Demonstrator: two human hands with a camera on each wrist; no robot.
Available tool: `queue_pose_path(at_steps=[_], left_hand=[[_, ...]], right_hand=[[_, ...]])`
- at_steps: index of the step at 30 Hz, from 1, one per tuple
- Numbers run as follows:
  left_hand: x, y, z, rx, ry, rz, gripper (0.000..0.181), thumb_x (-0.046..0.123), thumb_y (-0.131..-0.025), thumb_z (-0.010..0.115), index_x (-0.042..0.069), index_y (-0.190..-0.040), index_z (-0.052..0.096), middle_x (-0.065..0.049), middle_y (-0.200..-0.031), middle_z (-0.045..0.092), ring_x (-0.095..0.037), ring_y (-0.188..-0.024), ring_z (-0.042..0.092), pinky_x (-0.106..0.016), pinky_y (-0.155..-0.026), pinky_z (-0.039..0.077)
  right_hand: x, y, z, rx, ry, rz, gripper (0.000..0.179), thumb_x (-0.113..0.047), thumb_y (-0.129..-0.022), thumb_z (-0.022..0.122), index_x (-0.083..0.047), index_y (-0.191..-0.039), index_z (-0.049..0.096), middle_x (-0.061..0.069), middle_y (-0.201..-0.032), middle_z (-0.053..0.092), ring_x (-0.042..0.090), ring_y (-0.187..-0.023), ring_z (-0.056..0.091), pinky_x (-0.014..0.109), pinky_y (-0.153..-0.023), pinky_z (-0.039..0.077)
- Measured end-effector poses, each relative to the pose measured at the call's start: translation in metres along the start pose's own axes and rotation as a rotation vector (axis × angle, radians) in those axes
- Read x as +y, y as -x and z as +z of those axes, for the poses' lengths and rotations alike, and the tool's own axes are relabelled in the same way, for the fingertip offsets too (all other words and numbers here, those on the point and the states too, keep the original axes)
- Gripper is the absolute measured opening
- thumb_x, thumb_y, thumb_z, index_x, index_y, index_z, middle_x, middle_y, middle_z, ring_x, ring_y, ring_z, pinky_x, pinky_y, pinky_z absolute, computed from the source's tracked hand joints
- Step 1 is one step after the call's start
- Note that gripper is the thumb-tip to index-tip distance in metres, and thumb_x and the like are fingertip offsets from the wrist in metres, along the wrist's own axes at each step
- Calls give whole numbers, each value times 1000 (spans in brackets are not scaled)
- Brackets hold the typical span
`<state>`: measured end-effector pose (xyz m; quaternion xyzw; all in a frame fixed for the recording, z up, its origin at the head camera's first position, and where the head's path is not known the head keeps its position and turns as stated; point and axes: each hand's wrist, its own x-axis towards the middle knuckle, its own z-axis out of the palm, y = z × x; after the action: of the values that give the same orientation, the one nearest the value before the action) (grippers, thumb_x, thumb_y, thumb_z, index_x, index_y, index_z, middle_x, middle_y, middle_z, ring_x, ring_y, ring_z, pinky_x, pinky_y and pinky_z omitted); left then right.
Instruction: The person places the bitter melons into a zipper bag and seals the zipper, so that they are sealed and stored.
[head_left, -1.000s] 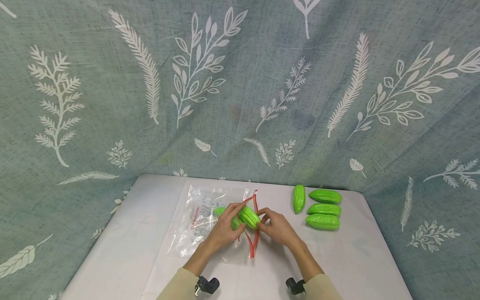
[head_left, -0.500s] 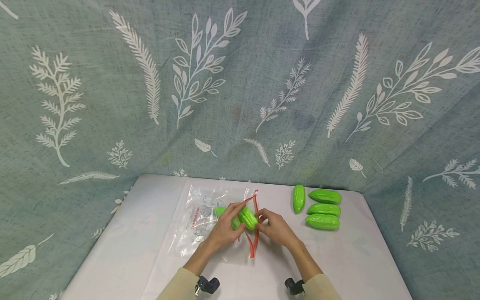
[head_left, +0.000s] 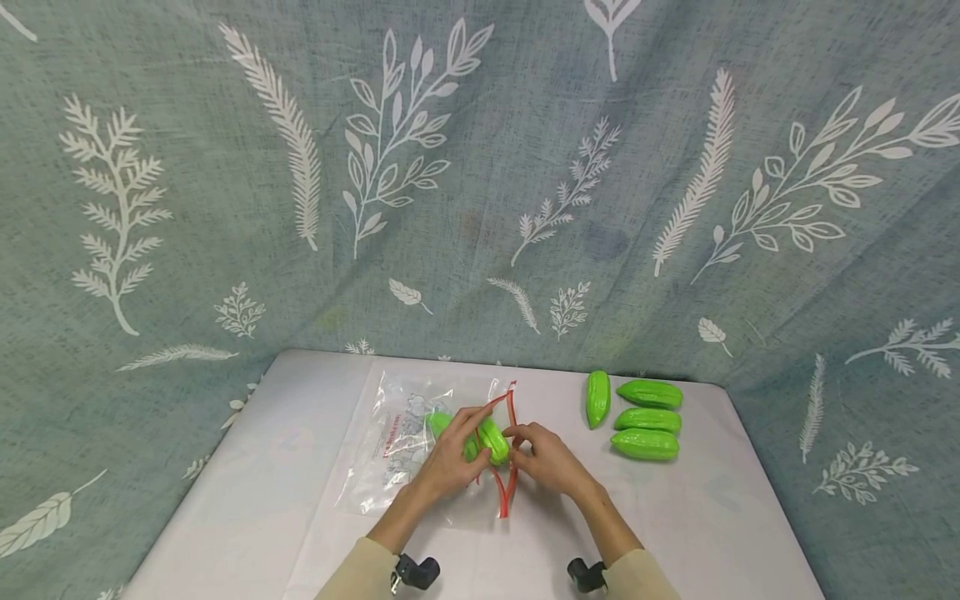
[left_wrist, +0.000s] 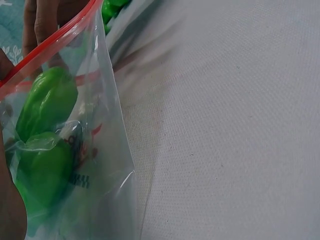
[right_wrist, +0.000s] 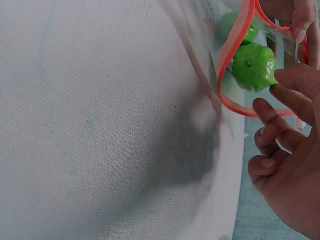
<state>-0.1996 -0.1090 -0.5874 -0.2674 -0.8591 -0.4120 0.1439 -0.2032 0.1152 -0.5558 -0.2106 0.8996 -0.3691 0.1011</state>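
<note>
A clear zip bag [head_left: 375, 467] with a red-edged mouth lies on the table. My left hand [head_left: 450, 450] grips the bag at its mouth, thumb and fingers apart around the opening. One glossy green ribbed vegetable [head_left: 493, 443] lies in the mouth, mostly inside; in the left wrist view this vegetable [left_wrist: 47, 102] shows through the plastic. A second green vegetable [head_left: 440, 423] sits deeper in the bag, partly hidden by my left hand. My right hand [head_left: 551, 458] has thumb and index fingertips at the near vegetable's outer end [right_wrist: 254, 67], other fingers curled.
Several more green vegetables, among them one upright piece [head_left: 597, 400] and a row of sideways ones [head_left: 647, 444], lie at the back right of the white table [head_left: 720, 517]. A leaf-patterned grey-green cloth [head_left: 480, 275] hangs behind and at the sides.
My right hand has moved slightly left, and the near vegetable has slid further into the bag. The left hand has stayed at the bag's mouth.
</note>
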Motion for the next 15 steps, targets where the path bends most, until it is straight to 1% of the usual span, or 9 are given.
queue_pose_path(at_steps=[6, 10, 15], left_hand=[[-1, 1, 0, 5, 0, -1, 73, 19, -86, 71, 20, -153, 44, 6, -137, 52, -12, -126, 54, -42, -106, 48], [0, 0, 1, 6, 1, 3, 73, 18, -85, 72, 18, -153, 44, 5, -137, 52, -15, -125, 55, -44, -105, 48], [0, 1, 0, -1, 7, -16, 73, 18, -85, 71, 18, -153, 45, 4, -137, 52, -16, -124, 55, -44, -105, 48]], right_hand=[[0, -1, 1, -8, 16, -2, 36, -24, -98, 63, -17, -133, 63, -5, -104, 63, 11, -86, 56, 28, -71, 50], [-1, -1, 1, -23, 19, -4, 36, -24, -98, 63, -18, -134, 63, -5, -103, 62, 12, -83, 55, 27, -67, 49], [-3, -1, 1, -47, 17, -3, 38, -24, -97, 64, -16, -135, 62, -5, -102, 60, 12, -83, 53, 27, -66, 48]])
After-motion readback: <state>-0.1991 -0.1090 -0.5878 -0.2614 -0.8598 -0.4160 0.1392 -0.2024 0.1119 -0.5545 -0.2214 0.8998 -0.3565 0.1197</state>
